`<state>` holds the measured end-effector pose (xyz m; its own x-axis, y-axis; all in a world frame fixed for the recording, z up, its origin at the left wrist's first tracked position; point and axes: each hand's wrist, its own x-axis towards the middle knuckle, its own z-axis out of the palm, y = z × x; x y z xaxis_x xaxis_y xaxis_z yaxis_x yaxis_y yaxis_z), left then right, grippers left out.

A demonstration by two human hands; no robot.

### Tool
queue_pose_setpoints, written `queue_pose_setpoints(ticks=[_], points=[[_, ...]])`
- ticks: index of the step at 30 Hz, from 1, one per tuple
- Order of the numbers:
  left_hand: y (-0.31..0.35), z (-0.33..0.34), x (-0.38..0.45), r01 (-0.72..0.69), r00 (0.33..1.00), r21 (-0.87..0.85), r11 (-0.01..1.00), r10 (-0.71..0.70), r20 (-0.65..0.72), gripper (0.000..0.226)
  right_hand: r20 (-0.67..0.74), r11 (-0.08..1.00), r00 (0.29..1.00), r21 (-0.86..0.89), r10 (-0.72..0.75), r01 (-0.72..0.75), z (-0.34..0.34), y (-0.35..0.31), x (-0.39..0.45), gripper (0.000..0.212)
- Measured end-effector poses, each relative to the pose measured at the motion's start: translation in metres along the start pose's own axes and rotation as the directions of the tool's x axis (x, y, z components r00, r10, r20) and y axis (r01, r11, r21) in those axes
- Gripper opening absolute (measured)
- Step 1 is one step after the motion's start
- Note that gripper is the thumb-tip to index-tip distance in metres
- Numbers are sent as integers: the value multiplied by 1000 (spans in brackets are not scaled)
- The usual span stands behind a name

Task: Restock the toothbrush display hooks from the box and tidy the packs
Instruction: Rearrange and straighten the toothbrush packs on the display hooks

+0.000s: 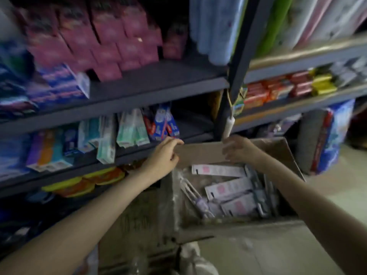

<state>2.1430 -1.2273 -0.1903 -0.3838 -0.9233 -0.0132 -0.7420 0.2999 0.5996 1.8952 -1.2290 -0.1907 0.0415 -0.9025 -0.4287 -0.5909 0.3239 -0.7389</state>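
An open cardboard box (pixel 278 225) stands on the floor before the shelves, with several white-and-pink toothbrush packs (pixel 226 187) lying loose inside. Its far flap (pixel 200 153) stands upright. My left hand (pixel 164 153) grips the flap's left end with fingers curled over the top edge. My right hand (pixel 236 148) holds the flap's right end, just below a white pack (pixel 228 127) that hangs by a string from the dark shelf post (pixel 238 62). The frame is blurred, and I see no display hooks clearly.
Dark metal shelves (pixel 158 86) hold pink boxes (pixel 103 40), toothpaste cartons (pixel 131 130) and soap bars (pixel 278 90). Rolled mats (pixel 214 26) stand on the upper right. A second carton (pixel 137 225) sits left of the box. A blue bag (pixel 333 135) leans at right. Pale floor (pixel 278 255) lies below.
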Motion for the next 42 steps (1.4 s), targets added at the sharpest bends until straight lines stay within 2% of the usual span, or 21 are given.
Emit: queue_pose_setpoints(ticks=[2, 4, 8, 10, 12, 15, 17, 18, 20, 22, 23, 25, 26, 28, 30, 33, 35, 36, 37, 39, 42], points=[[-9, 32, -5, 61, 992, 74, 995, -68, 104, 41, 53, 987, 994, -131, 95, -88, 21, 52, 11, 35], [-15, 55, -10, 131, 978, 139, 982, -151, 141, 38, 110, 941, 993, -338, 51, -11, 41, 95, 23, 54], [-26, 86, -21, 125, 969, 268, 955, -175, 172, 41, 278, 655, 961, -723, -14, 219, 72, 160, 46, 77], [-29, 92, -23, 136, 976, 274, 952, -177, 130, 42, 294, 539, 956, -807, 12, 242, 83, 178, 53, 84], [-29, 95, -24, 153, 980, 260, 953, -179, 82, 41, 289, 483, 956, -844, 46, 232, 94, 187, 55, 89], [-26, 95, -23, 130, 988, 267, 955, -147, 45, 40, 261, 448, 965, -866, 30, 220, 102, 187, 57, 77], [-24, 92, -20, 89, 995, 256, 962, -99, 24, 38, 226, 552, 973, -807, -41, 210, 97, 184, 57, 71], [-22, 91, -18, 76, 997, 246, 966, -81, 9, 38, 171, 658, 979, -726, -110, 200, 91, 177, 56, 66], [-17, 89, -14, 84, 996, 188, 979, -80, -29, 39, 11, 868, 971, -446, -238, 218, 76, 155, 53, 49], [-8, 89, -8, 100, 995, 81, 992, -99, -20, 44, -45, 947, 963, -198, -265, 252, 62, 126, 49, 26], [-4, 91, -6, 116, 993, 8, 993, -116, 17, 48, -30, 951, 960, -149, -278, 270, 56, 115, 46, 17], [8, 94, 2, 228, 964, -158, 961, -201, 174, 59, 10, 963, 963, -8, -271, 271, 51, 102, 39, 27], [13, 96, 7, 309, 934, -237, 921, -247, 259, 62, 14, 959, 966, 131, -257, 253, 49, 95, 34, 25], [18, 102, 15, 456, 872, -383, 803, -318, 371, 53, 18, 887, 975, 420, -221, 194, 48, 86, 27, 4], [17, 109, 19, 508, 851, -450, 735, -348, 394, 30, 43, 839, 977, 522, -208, 155, 49, 81, 24, 9], [8, 112, 17, 511, 855, -381, 771, -411, 317, 19, 131, 817, 983, 575, -129, 31, 52, 102, 33, 14], [-1, 107, 14, 512, 858, -306, 802, -468, 211, 21, 123, 905, 992, 424, -27, -28, 58, 132, 50, 25], [-5, 104, 12, 516, 856, -267, 814, -492, 156, 20, 83, 980, 997, 197, 6, -22, 63, 149, 62, 33], [-8, 102, 10, 524, 851, -238, 818, -511, 119, 19, 52, 999, 998, -35, 25, -23, 68, 164, 74, 42], [-10, 100, 5, 528, 849, -223, 819, -518, 107, 17, 38, 941, 998, -335, 54, -38, 83, 187, 92, 62], [-10, 97, 2, 511, 859, -216, 832, -496, 125, 18, 48, 829, 992, -555, 115, -69, 101, 194, 100, 83]])
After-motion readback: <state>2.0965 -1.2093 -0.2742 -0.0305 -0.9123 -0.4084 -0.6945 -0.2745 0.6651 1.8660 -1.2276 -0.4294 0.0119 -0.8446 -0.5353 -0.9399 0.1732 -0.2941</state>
